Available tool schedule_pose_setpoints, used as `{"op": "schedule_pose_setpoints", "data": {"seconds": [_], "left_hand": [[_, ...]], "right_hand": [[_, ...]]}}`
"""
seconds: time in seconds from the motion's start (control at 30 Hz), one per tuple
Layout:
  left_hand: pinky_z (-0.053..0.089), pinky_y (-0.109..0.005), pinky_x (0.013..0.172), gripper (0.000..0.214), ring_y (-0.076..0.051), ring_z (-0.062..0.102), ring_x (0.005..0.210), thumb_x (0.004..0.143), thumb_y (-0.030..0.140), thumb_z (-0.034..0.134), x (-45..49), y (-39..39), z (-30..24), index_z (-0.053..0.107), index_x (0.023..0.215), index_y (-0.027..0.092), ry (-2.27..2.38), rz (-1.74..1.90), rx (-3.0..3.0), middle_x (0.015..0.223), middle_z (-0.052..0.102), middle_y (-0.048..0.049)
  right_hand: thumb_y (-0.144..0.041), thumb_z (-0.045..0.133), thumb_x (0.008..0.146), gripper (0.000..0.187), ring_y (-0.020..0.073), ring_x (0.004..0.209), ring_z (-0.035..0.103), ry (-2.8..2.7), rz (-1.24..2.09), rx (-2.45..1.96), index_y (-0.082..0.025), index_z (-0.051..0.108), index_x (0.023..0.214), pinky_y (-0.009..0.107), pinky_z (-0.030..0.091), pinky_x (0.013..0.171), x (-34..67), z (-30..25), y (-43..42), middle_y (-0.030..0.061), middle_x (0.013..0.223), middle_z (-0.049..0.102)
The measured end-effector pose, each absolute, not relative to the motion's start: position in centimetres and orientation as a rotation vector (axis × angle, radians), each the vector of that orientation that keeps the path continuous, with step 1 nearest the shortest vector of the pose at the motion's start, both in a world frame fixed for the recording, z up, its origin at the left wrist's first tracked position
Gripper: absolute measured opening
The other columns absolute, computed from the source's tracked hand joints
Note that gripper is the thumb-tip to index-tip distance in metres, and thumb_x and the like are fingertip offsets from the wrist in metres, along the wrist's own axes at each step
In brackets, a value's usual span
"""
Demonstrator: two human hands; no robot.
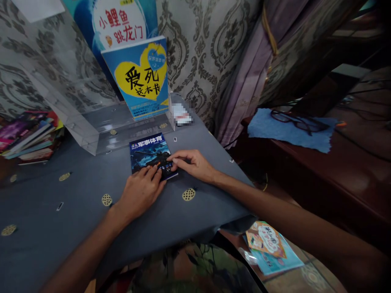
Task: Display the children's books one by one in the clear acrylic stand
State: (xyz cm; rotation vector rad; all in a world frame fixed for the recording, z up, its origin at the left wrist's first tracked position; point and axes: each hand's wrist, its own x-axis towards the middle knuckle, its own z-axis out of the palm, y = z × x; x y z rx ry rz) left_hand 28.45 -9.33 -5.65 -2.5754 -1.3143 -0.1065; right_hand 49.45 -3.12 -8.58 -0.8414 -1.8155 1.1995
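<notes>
A small dark-blue magazine (150, 150) with a tank on its cover lies flat on the cloth-covered table. My left hand (142, 189) rests palm down across its lower left part, fingers stretched over the cover. At the magazine's right edge, my right hand (194, 165) has thumb and index finger brought together in a pinch, the other fingers curled under. Just behind the magazine, a clear plastic stand (82, 134) holds a blue book (142, 79) with a yellow heart. A larger blue book (125, 22) leans upright behind that one.
A pile of books (30, 136) lies at the table's left. To the right, glasses (301, 121) sit on a blue cloth (262, 128) on a dark-red wooden surface (345, 179). Books (277, 260) lie on the floor below. A patterned curtain (195, 53) hangs behind the table (76, 211).
</notes>
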Motion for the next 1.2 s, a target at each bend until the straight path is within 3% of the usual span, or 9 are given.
{"op": "schedule_pose_setpoints", "data": {"seconds": [0.73, 1.2], "left_hand": [[0.06, -0.04, 0.077, 0.042, -0.029, 0.069, 0.108, 0.104, 0.029, 0.035, 28.5, -9.3, -5.4, 0.066, 0.121, 0.008, -1.267, -0.066, -2.565, 0.118, 0.072, -0.0195], [0.06, -0.042, 0.082, 0.039, -0.031, 0.068, 0.111, 0.102, 0.03, 0.04, 28.6, -9.3, -5.5, 0.066, 0.123, 0.009, -1.334, -0.067, -2.583, 0.122, 0.07, -0.0204]], "right_hand": [[-0.028, 0.054, 0.093, 0.026, 0.0151, 0.077, 0.071, -1.789, 1.174, -0.856, -0.016, 0.073, 0.106, 0.027, 0.054, 0.073, 49.5, -8.3, -3.2, 0.0039, 0.082, 0.077], [-0.031, 0.055, 0.094, 0.024, 0.0146, 0.076, 0.069, -1.761, 1.119, -0.782, -0.02, 0.075, 0.1, 0.03, 0.054, 0.08, 49.8, -7.5, -3.5, 0.001, 0.075, 0.074]]}}
